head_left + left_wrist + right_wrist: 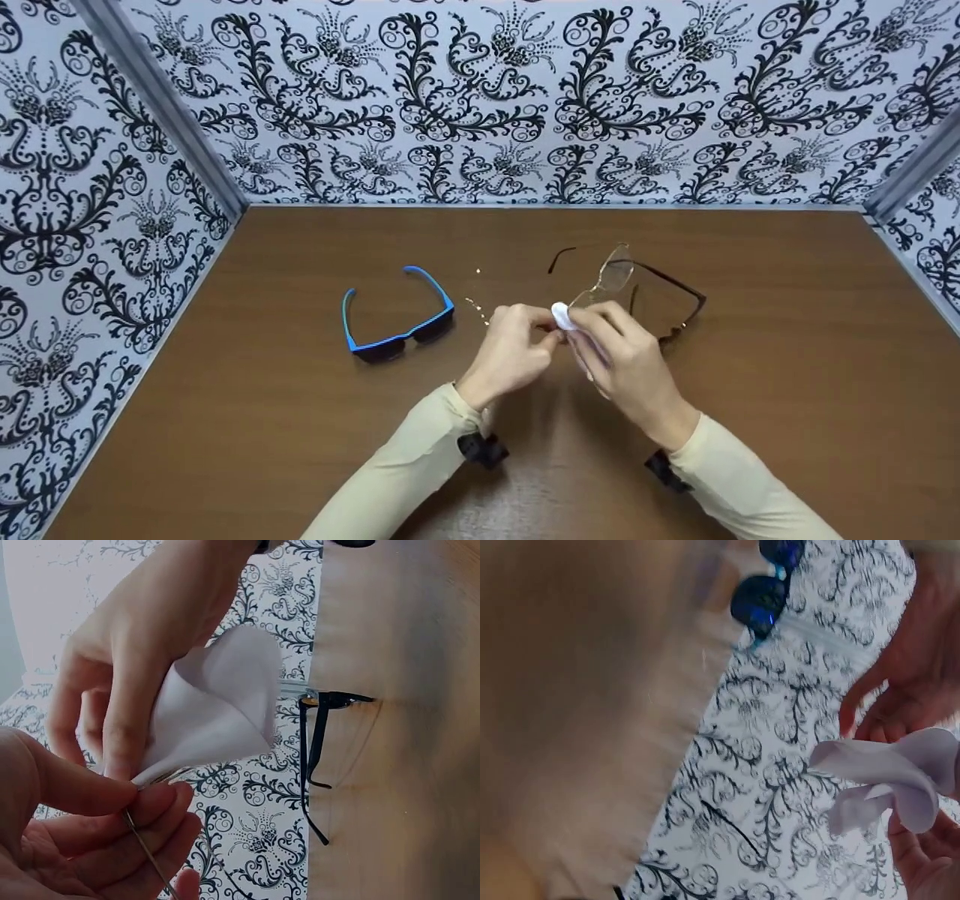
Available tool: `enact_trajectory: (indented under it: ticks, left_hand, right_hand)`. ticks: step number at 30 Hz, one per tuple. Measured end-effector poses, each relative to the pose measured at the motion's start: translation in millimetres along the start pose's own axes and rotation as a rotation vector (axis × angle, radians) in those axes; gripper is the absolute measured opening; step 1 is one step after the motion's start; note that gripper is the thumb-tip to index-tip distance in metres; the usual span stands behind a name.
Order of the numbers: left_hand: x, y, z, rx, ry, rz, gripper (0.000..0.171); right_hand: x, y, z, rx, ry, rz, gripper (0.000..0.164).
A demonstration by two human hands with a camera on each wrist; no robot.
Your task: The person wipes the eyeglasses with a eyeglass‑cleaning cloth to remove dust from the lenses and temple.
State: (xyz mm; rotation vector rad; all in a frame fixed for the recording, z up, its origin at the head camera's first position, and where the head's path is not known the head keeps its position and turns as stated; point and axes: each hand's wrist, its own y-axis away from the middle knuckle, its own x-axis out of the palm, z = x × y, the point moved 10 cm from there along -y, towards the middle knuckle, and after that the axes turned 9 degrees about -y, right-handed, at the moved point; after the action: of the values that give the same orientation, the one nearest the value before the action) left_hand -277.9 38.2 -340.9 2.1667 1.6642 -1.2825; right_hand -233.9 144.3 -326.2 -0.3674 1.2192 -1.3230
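Note:
Both hands meet above the table around thin-rimmed eyeglasses (pixel 616 268), one clear lens of which rises beyond the fingers in the head view. My left hand (pixel 510 356) pinches the thin metal frame (pixel 148 849) between thumb and fingers. A white cloth (pixel 225 697) is folded in my right hand (pixel 634 367), whose fingers press it close to the left fingertips. The cloth hides the nearer part of the eyeglasses. From the right wrist, the cloth (pixel 904 776) shows as loose folds between the two hands.
Blue-framed sunglasses (pixel 405 341) lie on the table left of the hands. Dark-framed glasses (pixel 679 289) rest to the right, partly behind the right hand. A fine gold beaded chain (pixel 478 309) shows beside the left hand. Patterned panels (pixel 480 97) border the wooden table (pixel 300 450).

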Motion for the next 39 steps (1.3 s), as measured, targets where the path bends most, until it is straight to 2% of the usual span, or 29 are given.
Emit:
enact_trajectory:
  ticks: [4,9,11,14,17,19,22,25,27,31,35,37,39]
  left_hand:
    - [-2.7,1.0,2.4,0.001,0.008,0.009,0.01]
    - [-1.2,1.5,1.6,0.01,0.009,0.044,0.013]
    - [-0.4,1.3,0.7,0.008,0.016,0.047,0.013]
    - [-2.5,0.5,1.5,-0.001,0.041,0.021,0.011]
    - [-6.6,0.7,2.6,-0.008,0.064,-0.008,0.009]
    - [-8.7,1.2,3.0,-0.01,0.079,-0.013,0.009]
    - [-7.9,1.5,2.9,-0.008,0.103,0.002,0.011]
    - [-5.6,1.4,0.9,-0.003,0.115,0.015,0.012]
    - [-3.6,1.2,-0.5,-0.003,0.111,0.024,0.013]
    - [-3.3,1.3,-2.3,-0.012,0.071,0.028,0.012]
    - [-5.9,2.2,0.2,-0.024,0.082,0.017,0.01]
    - [-6.5,3.0,1.7,-0.025,0.099,0.02,0.01]
    - [-5.8,4.2,2.1,-0.016,0.113,0.03,0.011]
  right_hand:
    - [-7,5,-2,-0.006,0.043,-0.029,0.012]
    - [-21,-3,-12,0.061,0.126,-0.107,0.02]
    - [-18,-7,-7,0.046,0.116,-0.104,0.019]
    - [-9,-9,6,-0.037,0.069,-0.065,0.014]
    - [-6,-6,16,-0.095,0.047,-0.04,0.017]
    - [-10,-3,14,-0.091,0.067,-0.049,0.017]
    - [-21,-2,3,-0.032,0.124,-0.07,0.01]
    - [-28,-6,-5,0.029,0.157,-0.098,0.019]
    - [-28,-9,-5,0.039,0.161,-0.106,0.024]
    - [-19,-14,6,-0.013,0.114,-0.067,0.021]
    - [-11,-10,18,-0.106,0.055,-0.012,0.015]
    - [-14,-8,17,-0.108,0.055,-0.009,0.019]
    - [-19,-8,12,-0.08,0.085,-0.029,0.014]
